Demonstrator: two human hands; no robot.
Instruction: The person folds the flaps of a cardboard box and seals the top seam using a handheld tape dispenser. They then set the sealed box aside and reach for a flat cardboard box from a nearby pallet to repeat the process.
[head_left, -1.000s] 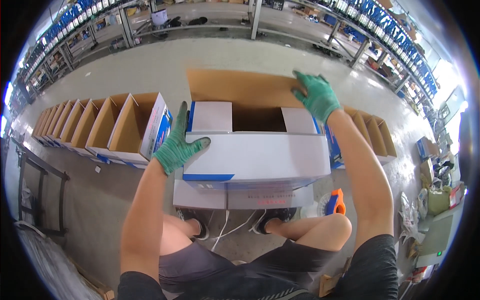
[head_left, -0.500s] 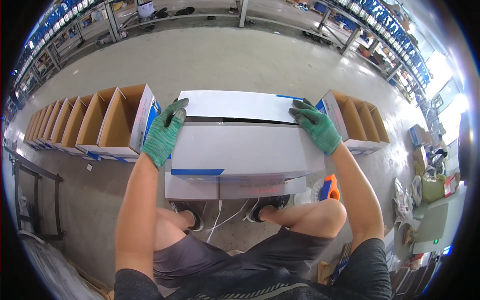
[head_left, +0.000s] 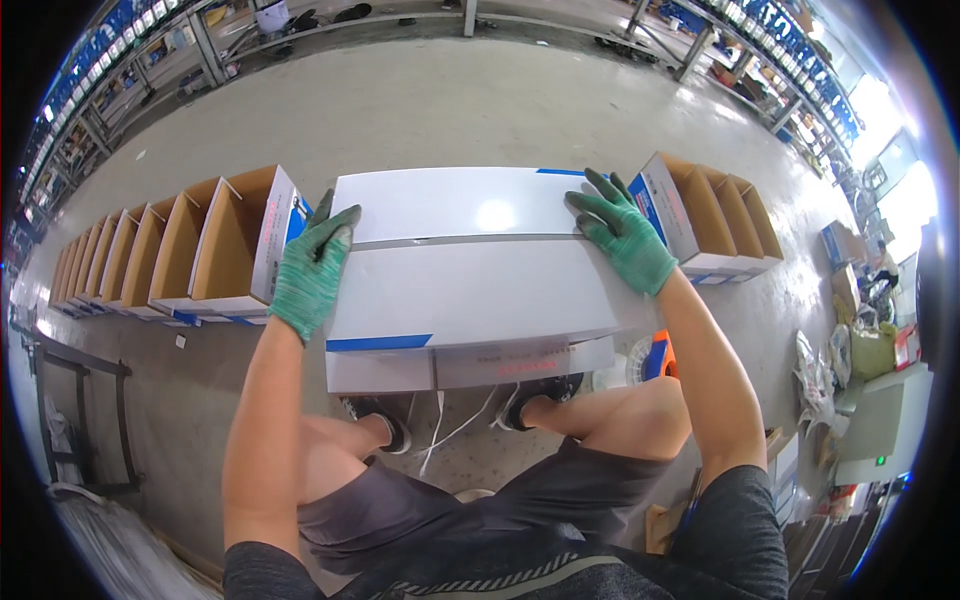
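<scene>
A white cardboard box [head_left: 470, 290] with blue corners lies in front of me, its two long top flaps folded down and meeting at a narrow seam. My left hand [head_left: 312, 270], in a green glove with dark fingertips, rests at the box's left edge near the seam, fingers stretched out. At the right end, my right hand [head_left: 625, 235] in a matching glove lies on the far flap [head_left: 450, 205] with its fingers spread. Under the near side of the box shows a grey-white carton face [head_left: 520, 368] with red print. The box's inside is hidden.
Open-topped cartons stand in a row at the left [head_left: 235, 250], with a shorter row at the right [head_left: 705, 215]. An orange and blue tape dispenser [head_left: 660, 355] sits by my right knee. A dark metal frame [head_left: 85, 410] stands at the left; shelving racks line the back.
The far flap has come down level with the near one, and the dark gap between them has narrowed to a thin seam. Both hands stay at the ends of the box.
</scene>
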